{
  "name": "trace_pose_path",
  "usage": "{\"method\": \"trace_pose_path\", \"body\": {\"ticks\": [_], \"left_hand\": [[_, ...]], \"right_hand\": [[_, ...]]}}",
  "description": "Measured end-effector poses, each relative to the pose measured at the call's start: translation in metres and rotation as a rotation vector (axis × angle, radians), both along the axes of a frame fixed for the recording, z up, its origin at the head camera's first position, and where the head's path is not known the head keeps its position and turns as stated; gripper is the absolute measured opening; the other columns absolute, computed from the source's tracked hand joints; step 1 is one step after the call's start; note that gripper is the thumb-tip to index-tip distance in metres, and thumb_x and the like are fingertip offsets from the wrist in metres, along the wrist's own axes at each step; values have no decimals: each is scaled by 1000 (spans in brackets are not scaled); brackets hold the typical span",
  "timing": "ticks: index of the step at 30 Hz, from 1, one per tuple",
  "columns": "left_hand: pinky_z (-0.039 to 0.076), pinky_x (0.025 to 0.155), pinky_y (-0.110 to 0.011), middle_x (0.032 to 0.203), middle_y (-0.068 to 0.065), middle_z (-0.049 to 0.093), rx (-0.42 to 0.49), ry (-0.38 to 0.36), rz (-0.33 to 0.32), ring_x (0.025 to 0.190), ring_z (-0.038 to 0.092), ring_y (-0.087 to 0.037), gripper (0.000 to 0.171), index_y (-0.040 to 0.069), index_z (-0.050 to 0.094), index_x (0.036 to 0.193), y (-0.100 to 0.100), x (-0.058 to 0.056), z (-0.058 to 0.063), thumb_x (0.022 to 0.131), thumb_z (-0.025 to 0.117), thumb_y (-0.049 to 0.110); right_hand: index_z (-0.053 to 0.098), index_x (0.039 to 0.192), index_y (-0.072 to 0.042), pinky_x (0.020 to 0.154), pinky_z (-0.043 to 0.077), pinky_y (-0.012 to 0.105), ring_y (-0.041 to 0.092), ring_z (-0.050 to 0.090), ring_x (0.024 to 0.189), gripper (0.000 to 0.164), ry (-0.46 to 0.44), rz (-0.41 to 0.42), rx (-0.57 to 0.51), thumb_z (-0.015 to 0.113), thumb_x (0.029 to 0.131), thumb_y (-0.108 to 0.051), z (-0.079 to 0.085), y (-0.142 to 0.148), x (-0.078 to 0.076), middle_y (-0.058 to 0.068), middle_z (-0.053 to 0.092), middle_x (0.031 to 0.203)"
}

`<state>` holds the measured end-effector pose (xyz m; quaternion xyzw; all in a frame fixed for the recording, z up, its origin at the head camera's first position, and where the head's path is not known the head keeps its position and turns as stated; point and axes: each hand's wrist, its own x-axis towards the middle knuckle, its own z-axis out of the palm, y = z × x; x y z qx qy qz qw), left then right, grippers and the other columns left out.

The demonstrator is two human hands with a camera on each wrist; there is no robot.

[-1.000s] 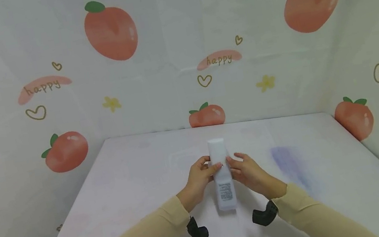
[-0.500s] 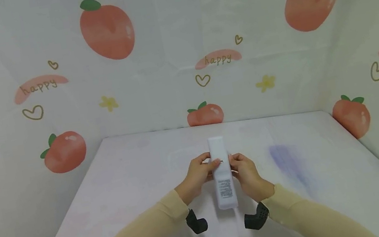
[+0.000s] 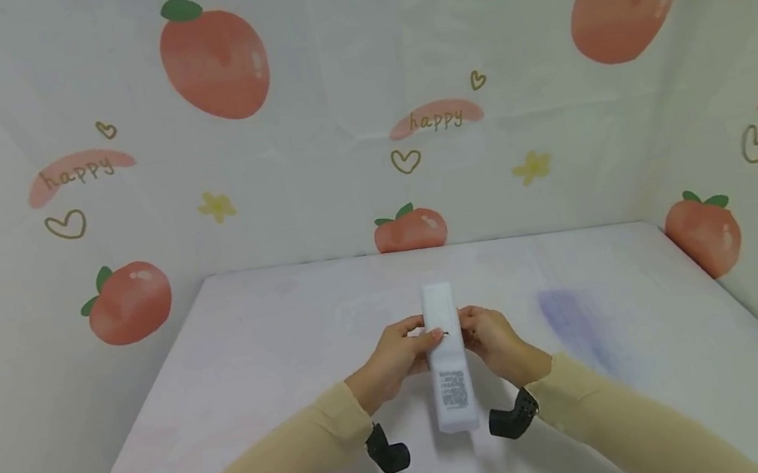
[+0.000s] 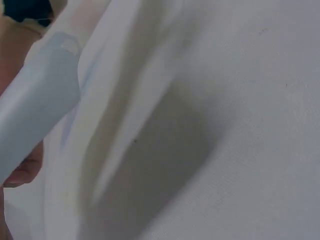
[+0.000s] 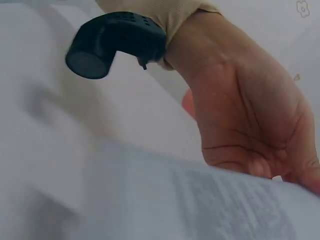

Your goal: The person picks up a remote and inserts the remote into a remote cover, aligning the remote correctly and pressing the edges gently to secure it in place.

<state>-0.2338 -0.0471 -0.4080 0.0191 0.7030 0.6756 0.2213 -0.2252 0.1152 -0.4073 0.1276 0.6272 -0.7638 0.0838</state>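
Note:
A white bottle [image 3: 454,392] with small grey printed text on its lower face is held up off the table between both hands, long side pointing away. My left hand [image 3: 391,359] grips its left side, thumb lying across the front by a small dark mark. At the right side my right hand [image 3: 500,340] holds the bottle with bent fingers, some hidden behind it. In the left wrist view the base of the bottle [image 4: 50,90] tilts in from the left. The right wrist view shows the blurred printed text, with the left hand [image 5: 240,105] behind.
A white table [image 3: 272,323] with a faint purple patch lies below, carrying shadows of the bottle and hands. White cloth walls [image 3: 316,53] printed with red fruit rise around its back and sides. Black cameras [image 3: 388,450] sit at both wrists.
My right hand's fingers, spread a second ago, have drawn in against the bottle. The bottle turned slightly, then both hands brought it a little nearer to me.

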Motion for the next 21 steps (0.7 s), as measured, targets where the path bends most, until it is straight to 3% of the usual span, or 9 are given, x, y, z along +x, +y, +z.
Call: {"method": "trace_pose_path", "body": {"ticks": [3, 6, 9, 14, 18, 21], "left_hand": [[57, 85, -39, 109, -15, 66, 36, 29, 18, 90, 67, -19, 44, 3, 55, 131, -1, -1, -2, 92, 67, 20], [57, 84, -39, 105, -15, 67, 60, 52, 38, 88, 67, -19, 42, 2, 55, 128, -3, -2, -3, 92, 68, 20], [58, 82, -38, 101, -13, 68, 52, 62, 47, 86, 67, -18, 41, 1, 58, 124, -4, -2, -5, 90, 70, 19], [57, 84, -39, 104, -16, 67, 23, 79, 38, 90, 67, -20, 46, 3, 56, 127, -2, 1, -9, 87, 73, 18], [54, 90, -41, 119, -22, 58, 60, 76, 92, 101, 64, -25, 62, 1, 40, 138, -1, 5, -10, 88, 72, 19], [53, 94, -41, 123, -24, 56, 102, 64, 126, 105, 63, -25, 58, -8, 40, 136, -1, 9, -12, 92, 67, 19]], "right_hand": [[49, 108, -7, 73, 45, 25, 9, 55, 76, 9, 21, 25, -38, 44, 103, -13, -1, -1, 6, -2, 58, 88], [40, 135, -14, 78, 47, 27, 10, 60, 86, 34, 57, 79, -71, 45, 104, -27, -1, -1, 12, 1, 58, 105], [29, 148, -13, 83, 49, 29, 13, 62, 95, 54, 75, 161, -56, 49, 102, -32, 1, 1, 15, 6, 55, 118], [37, 140, 4, 85, 52, 30, 12, 62, 97, 52, 87, 260, 50, 55, 100, -24, 1, 7, 15, 9, 59, 118], [41, 134, 8, 82, 54, 31, 12, 63, 92, 48, 116, 239, 74, 56, 99, -21, 1, 9, 13, 7, 62, 110], [41, 134, 8, 80, 54, 29, 12, 63, 90, 47, 129, 210, 75, 56, 99, -19, 2, 10, 12, 6, 62, 106]]}}
